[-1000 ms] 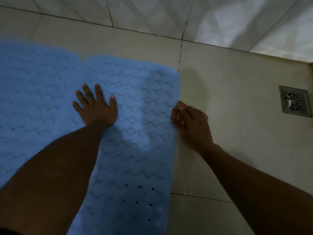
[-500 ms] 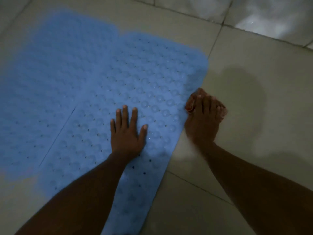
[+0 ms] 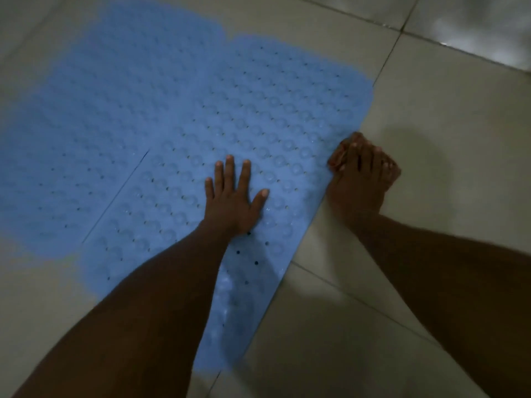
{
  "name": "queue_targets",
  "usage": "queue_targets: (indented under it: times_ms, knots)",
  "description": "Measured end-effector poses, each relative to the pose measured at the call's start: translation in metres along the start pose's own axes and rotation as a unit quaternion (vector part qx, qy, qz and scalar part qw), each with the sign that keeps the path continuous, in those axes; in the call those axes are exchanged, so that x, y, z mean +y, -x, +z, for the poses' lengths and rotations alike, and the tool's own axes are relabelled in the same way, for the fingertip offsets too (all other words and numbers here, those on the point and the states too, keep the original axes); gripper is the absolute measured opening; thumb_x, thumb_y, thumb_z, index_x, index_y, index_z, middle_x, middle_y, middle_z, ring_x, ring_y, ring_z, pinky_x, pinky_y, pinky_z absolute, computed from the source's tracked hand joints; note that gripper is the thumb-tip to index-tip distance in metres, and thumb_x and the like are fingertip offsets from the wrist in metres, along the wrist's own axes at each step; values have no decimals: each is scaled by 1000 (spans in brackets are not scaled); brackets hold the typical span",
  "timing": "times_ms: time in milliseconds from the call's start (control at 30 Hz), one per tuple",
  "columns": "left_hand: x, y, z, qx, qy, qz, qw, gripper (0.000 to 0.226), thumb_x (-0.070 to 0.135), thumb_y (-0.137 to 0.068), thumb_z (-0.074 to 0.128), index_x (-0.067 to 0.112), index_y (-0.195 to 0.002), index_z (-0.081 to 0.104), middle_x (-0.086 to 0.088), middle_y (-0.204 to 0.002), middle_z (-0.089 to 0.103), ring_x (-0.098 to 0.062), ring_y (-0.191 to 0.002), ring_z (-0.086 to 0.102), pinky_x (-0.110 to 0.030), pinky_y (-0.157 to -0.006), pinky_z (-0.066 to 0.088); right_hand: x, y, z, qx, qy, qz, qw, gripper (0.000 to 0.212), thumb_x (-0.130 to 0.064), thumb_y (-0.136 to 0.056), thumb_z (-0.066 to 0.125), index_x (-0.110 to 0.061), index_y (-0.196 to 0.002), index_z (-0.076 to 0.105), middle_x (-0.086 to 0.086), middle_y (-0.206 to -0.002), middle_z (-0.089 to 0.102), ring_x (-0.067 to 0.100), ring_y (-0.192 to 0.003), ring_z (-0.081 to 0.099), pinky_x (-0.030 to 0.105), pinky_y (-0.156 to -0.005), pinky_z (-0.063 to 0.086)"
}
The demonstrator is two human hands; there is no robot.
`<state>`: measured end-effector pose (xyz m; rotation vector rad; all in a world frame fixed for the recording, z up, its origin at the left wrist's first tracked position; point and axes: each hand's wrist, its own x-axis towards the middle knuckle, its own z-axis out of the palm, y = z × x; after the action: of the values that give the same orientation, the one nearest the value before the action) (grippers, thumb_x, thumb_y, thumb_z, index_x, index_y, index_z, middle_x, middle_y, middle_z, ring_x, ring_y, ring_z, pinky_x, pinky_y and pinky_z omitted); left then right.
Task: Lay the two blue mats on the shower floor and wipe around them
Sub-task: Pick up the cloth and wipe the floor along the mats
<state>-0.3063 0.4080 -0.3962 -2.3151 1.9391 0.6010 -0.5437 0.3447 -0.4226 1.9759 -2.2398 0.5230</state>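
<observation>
Floor: big pale square tiles (image 3: pixel 402 326) with thin dark lines between, dim light.
Left mat: bumpy blue rubber mat with small holes (image 3: pixel 94 133), flat on the tiles, edge touching the other mat.
Right mat: second bumpy blue rubber mat with small holes (image 3: pixel 273 110), flat on the tiles, long and slanted, right edge beside bare tile.
Left hand (image 3: pixel 234 206): flat on the right mat, palm down, fingers (image 3: pixel 229 173) spread out.
Right hand (image 3: pixel 360 179): on the tile at the right mat's edge, fingers bunched together around something small and reddish; too dim to tell what.
</observation>
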Motion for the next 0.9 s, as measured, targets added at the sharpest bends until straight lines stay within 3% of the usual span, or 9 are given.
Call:
queue_targets:
  times_ms: [133,300,533,700,900]
  knots:
    - [-6,36,15,46,-3,45,998,75,63,-100,16,26,-163,-3,-6,-170,-14,-27,-156,-15,-47,-125,-6,-3,24,-27,-29,-41,-29,998,55,-23,-81,45,-4,-132,58,20,-128,63,40,-119,58,47,-105,35]
    - [-39,109,41,86,31,85,992,70,55,-101,17,22,-163,15,-5,-171,2,-26,-158,0,-46,-125,6,-22,111,-48,-59,-15,-44,997,50,-23,-88,49,-9,-136,56,17,-138,57,37,-129,52,49,-112,36]
    - [-58,160,47,36,21,71,997,73,61,-95,8,31,-160,-7,2,-169,-16,-23,-156,-14,-43,-125,-2,-44,149,-77,-120,10,-44,992,52,-25,-83,48,-8,-132,58,16,-135,59,38,-123,55,44,-102,26]
    - [-66,176,49,13,-2,82,997,77,63,-90,-1,32,-160,-8,3,-166,-22,-22,-154,-21,-43,-124,-5,-53,172,-87,-139,10,-29,990,47,-24,-84,60,-10,-129,60,13,-132,62,38,-117,59,51,-97,42]
    - [-72,192,49,5,9,87,996,79,65,-89,-2,33,-161,-6,4,-167,-21,-21,-154,-20,-41,-125,-5,-57,186,-99,-162,7,-28,986,46,-25,-86,62,-11,-130,61,12,-133,62,39,-111,61,53,-94,46]
